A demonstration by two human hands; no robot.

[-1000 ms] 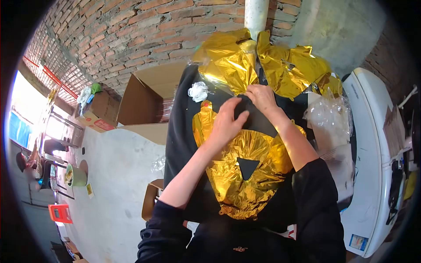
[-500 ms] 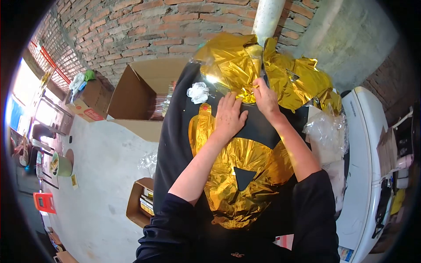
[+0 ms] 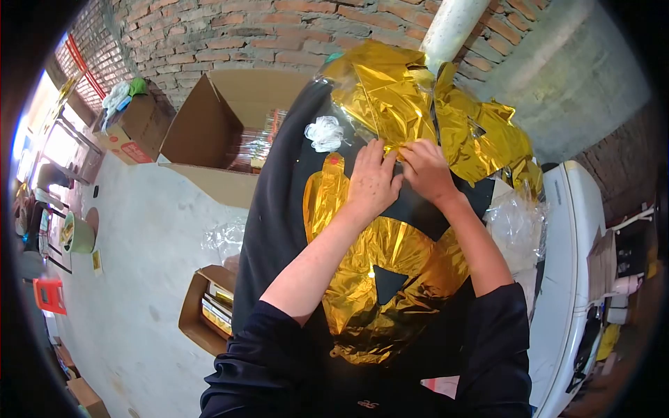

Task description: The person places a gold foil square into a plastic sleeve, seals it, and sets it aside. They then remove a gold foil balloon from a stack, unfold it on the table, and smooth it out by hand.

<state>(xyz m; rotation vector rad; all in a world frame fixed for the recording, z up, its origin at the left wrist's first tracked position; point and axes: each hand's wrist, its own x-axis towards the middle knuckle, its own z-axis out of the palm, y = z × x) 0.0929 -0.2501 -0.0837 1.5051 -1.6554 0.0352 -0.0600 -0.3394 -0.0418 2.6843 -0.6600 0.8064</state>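
My left hand lies with its fingers stretched out flat at the lower edge of a crumpled gold foil balloon. Beside it, my right hand is closed, its fingertips pinching that same edge. The two hands are nearly touching, and the pinched bit of foil is mostly hidden. Nearer my body, under my forearms, a flat gold foil balloon with a triangular opening is spread over black cloth. Its long tab with a red dot sticks up left of my left hand. A bundle of white string lies farther left.
More gold foil is heaped at the back right beside a white pipe. Clear plastic wrap lies on the right. An open cardboard box and a smaller box stand left. A brick wall closes the back.
My right hand has turned and come closer to my left, its fingertips now low on the foil edge. My left hand stays flat. The whole view has tilted slightly.
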